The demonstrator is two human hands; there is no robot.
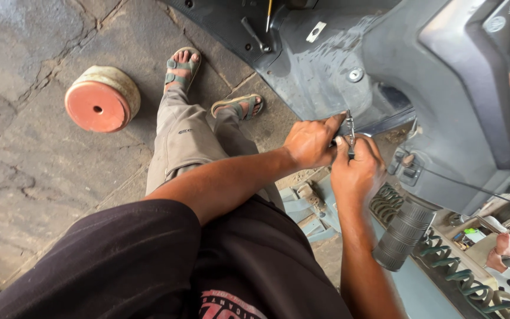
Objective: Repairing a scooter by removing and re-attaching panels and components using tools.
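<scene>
Head view looks straight down on a person standing beside a grey scooter body [326, 77], both hands brought together at its front panel. Left hand [311, 142] is curled, thumb and forefinger pinched near the top of a slim metal tool [350, 133] — it looks like a small key or driver bit, too thin to tell which. Right hand [356, 171] is closed in a loose fist just below, fingers wrapped round the lower end of the same tool, touching the left. The tool stands roughly upright, right against the edge of the dark plastic panel.

To do this well, I judge the two hands should hold the tool square to the panel and turn with steady pressure, so the tip does not slip on the smooth plastic.

Ribbed black rubber covers the handlebar grip [404, 233] just beside the right forearm — matte and cylindrical. A coiled green cable [450, 260] runs beneath it. The floor is rough cracked stone [25, 147], and on it lies a round disc [102, 98] with a reddish face and a centre hole, well apart from the sandalled feet [182, 66]
</scene>
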